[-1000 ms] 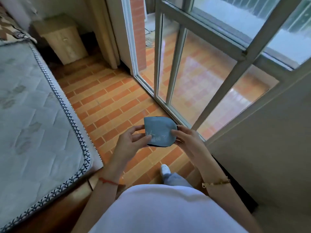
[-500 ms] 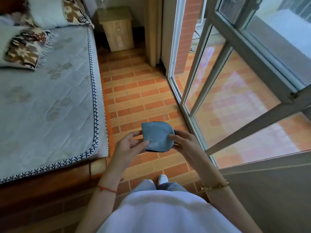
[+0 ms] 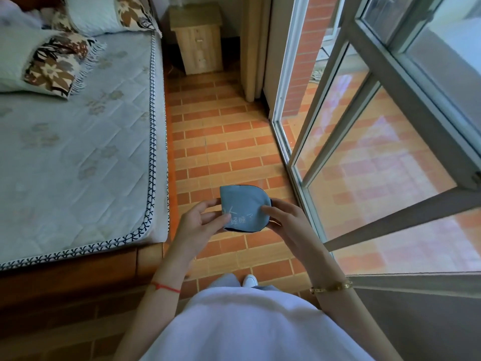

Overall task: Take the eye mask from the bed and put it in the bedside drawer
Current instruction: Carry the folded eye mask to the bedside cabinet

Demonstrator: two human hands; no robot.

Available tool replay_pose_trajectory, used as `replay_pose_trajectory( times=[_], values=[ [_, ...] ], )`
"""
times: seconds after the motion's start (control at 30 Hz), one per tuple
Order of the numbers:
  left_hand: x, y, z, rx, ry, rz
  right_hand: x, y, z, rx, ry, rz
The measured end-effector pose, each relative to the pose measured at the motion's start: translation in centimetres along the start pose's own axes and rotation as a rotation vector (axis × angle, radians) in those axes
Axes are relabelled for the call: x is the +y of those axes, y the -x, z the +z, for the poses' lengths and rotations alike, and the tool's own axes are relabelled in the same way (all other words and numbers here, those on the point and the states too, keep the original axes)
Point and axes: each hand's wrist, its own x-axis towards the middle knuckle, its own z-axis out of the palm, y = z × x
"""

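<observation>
A folded blue eye mask [image 3: 242,207] with pale lettering hangs in front of me above the brick floor. My left hand [image 3: 200,225] grips its left edge and my right hand [image 3: 286,222] grips its right edge. The bed [image 3: 78,152], with a pale quilted mattress, lies to my left. A light wooden bedside cabinet [image 3: 199,40] with drawers stands far ahead at the head of the bed, and its drawers look closed.
Patterned pillows [image 3: 52,66] lie at the head of the bed. A glass door frame [image 3: 299,142] and an open window sash [image 3: 390,142] line the right side. An orange brick floor aisle [image 3: 216,136] runs between bed and glass toward the cabinet.
The view has swung left, bringing the bed, pillows and cabinet more into sight. Both hands still hold the eye mask in the same way.
</observation>
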Motion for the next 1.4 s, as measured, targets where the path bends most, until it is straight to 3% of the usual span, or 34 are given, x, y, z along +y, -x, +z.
replay_pose_trajectory(
  times=[0.5,1.07,1.4],
  values=[
    [3.9,-10.0,0.9,0.099,0.031,0.008,-5.1,-11.2,-0.9,-0.05,0.032,0.021],
    [19.0,-37.0,-5.9,0.136,0.0,0.039,-20.6,-38.9,5.4,-0.087,0.077,-0.023],
    [25.1,-50.9,-7.1,0.117,-0.051,0.004,-26.6,-52.7,5.7,-0.065,0.055,-0.001]
  ],
)
